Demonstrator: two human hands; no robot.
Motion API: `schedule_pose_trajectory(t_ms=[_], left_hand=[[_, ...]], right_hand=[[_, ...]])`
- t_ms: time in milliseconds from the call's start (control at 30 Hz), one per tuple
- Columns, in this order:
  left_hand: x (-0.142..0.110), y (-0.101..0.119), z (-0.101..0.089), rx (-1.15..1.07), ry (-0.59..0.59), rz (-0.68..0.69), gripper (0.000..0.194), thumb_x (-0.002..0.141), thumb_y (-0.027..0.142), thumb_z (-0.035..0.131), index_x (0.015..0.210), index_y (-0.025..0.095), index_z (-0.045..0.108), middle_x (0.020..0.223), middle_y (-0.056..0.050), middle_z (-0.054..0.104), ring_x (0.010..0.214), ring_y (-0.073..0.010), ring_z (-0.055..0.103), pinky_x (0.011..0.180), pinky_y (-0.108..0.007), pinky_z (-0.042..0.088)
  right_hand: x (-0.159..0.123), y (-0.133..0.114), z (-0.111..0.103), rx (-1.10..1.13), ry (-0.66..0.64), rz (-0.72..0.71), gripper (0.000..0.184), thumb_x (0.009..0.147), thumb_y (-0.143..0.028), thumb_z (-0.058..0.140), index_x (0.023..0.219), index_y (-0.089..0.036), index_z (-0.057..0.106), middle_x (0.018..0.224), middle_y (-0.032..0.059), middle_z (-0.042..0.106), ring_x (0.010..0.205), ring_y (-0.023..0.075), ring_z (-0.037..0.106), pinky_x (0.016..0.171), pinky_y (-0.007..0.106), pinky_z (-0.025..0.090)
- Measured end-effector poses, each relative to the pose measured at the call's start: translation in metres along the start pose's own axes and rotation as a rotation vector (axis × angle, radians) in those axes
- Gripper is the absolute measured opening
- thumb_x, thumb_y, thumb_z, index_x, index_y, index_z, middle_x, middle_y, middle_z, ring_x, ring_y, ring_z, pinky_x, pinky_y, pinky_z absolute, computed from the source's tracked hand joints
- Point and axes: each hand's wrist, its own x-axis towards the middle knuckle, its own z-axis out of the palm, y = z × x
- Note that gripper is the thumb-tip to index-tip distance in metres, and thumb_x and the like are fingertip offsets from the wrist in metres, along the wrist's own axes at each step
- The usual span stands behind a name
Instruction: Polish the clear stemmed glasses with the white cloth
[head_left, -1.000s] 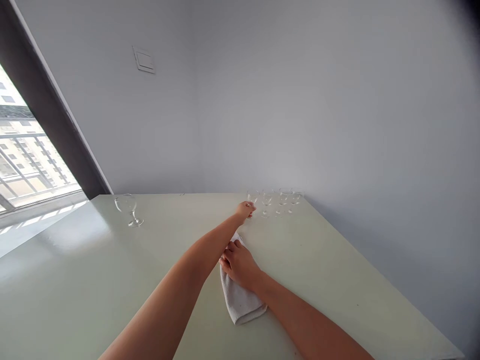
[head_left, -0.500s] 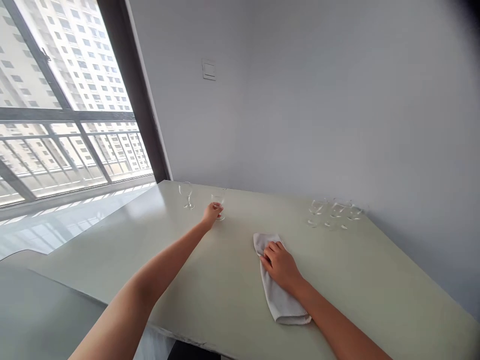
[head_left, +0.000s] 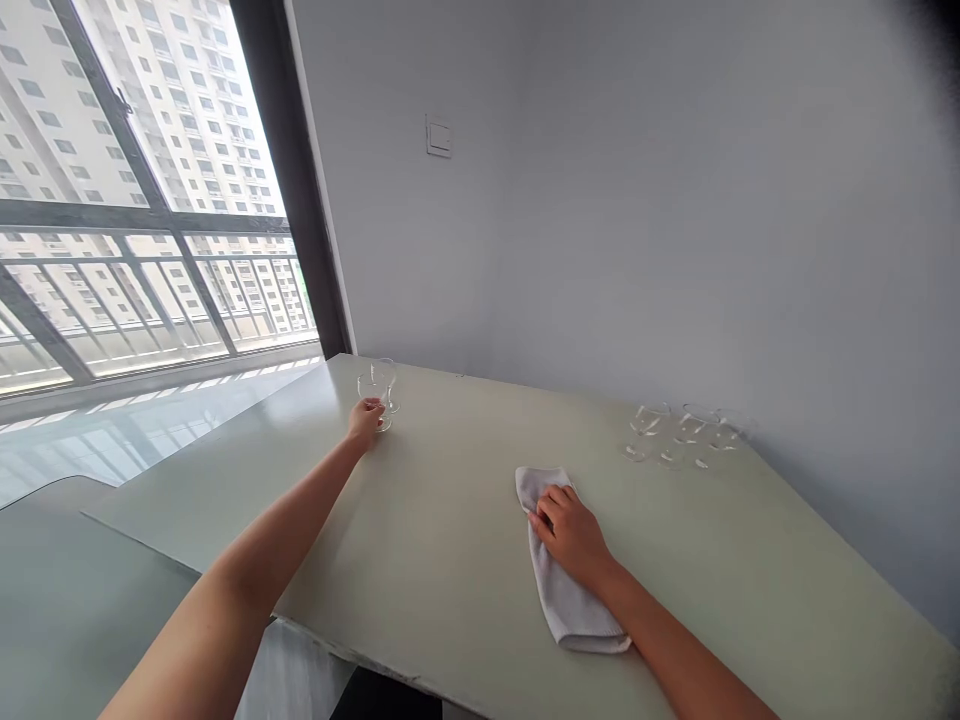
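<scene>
Near the far left corner of the table, my left hand grips a clear stemmed glass low on its bowl. Just behind it stands a second stemmed glass, partly overlapped by the first; I cannot tell whether they touch. My right hand rests on a light grey cloth lying on the tabletop, its fingers curled into the cloth's upper part. Three more clear stemmed glasses, the nearest a glass, stand close together at the back right.
The pale table reaches back to a grey wall bearing a light switch. A window with a railing outside is on the left. At the lower left lies another grey surface.
My left hand has carried the glass leftward, up to the other glass in the far left corner. My right hand stays on the cloth. The view has shifted slightly.
</scene>
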Motion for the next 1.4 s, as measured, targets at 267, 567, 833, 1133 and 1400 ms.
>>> schedule_pose_trajectory(t_ms=[267,567,833,1133,1400], left_hand=[[-0.051,0.017,0.003,0.045,0.236,0.083,0.036,0.061,0.011,0.049,0.095,0.021,0.044,0.099,-0.004,0.043,0.082,-0.0141,0.044,0.076,-0.032,0.037],[-0.155,0.053,0.163,-0.051,-0.682,0.002,0.014,0.064,0.009,0.053,0.075,0.017,0.058,0.082,-0.001,0.058,0.061,-0.0082,0.049,0.061,-0.024,0.043],[-0.233,0.07,0.328,-0.025,-1.064,-0.244,0.032,0.083,0.031,0.048,0.111,0.014,0.049,0.109,-0.008,0.052,0.092,-0.0172,0.054,0.077,-0.037,0.047],[-0.249,0.071,0.386,0.07,-1.09,-0.178,0.033,0.083,0.032,0.048,0.112,0.015,0.049,0.111,-0.008,0.052,0.094,-0.018,0.053,0.078,-0.039,0.046],[-0.219,0.059,0.35,0.171,-1.032,-0.064,0.032,0.084,0.032,0.047,0.111,0.015,0.049,0.111,-0.008,0.052,0.094,-0.0177,0.054,0.079,-0.038,0.046]], right_hand=[[0.002,-0.003,-0.002,-0.033,-0.008,0.014,0.015,0.082,-0.023,0.048,0.067,-0.02,0.048,0.079,0.0027,0.053,0.08,0.0176,0.047,0.07,0.03,0.04],[0.004,-0.005,-0.011,-0.053,-0.057,0.056,0.014,0.081,-0.025,0.049,0.07,-0.019,0.055,0.085,0.0047,0.055,0.084,0.0183,0.046,0.072,0.03,0.04],[0.002,0.002,-0.003,-0.026,0.032,0.025,0.01,0.075,-0.014,0.049,0.07,-0.019,0.057,0.078,0.0032,0.06,0.086,0.0193,0.049,0.071,0.029,0.039],[0.002,0.009,0.008,-0.091,0.049,0.046,0.013,0.072,-0.012,0.048,0.062,-0.02,0.05,0.056,-0.0008,0.056,0.057,0.0148,0.048,0.053,0.027,0.031],[0.002,0.0,-0.007,-0.028,0.034,0.016,0.009,0.076,-0.015,0.049,0.07,-0.019,0.055,0.079,0.0037,0.059,0.083,0.0194,0.049,0.069,0.029,0.039]])
